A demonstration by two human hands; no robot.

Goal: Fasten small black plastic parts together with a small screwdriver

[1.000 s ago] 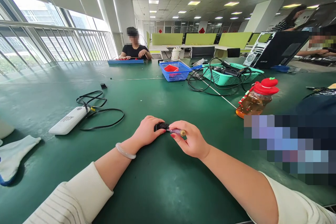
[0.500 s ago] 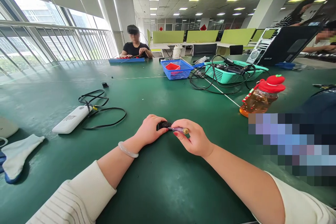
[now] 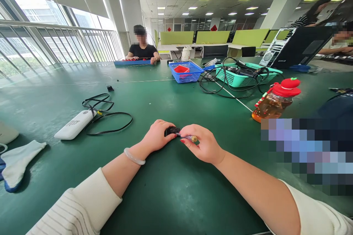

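My left hand is closed around a small black part, pressing it down on the green table; fingers cover much of it. In my right hand is a small screwdriver with a purplish handle and a yellowish end, pinched between thumb and fingers. Its thin shaft points left and reaches the black part's right end. The exact contact of the tip is too small to make out. Both hands are close together at the middle of the table.
On the left lie a white power bank with a black cable and a white-and-blue cloth item. Ahead are a blue basket and a green basket with cables. A red-lidded bottle stands right. A person sits opposite.
My right hand and the screwdriver have shifted very slightly, while my left hand keeps the black part in place. Across the table, the seated person's hand has lowered to the blue tray.
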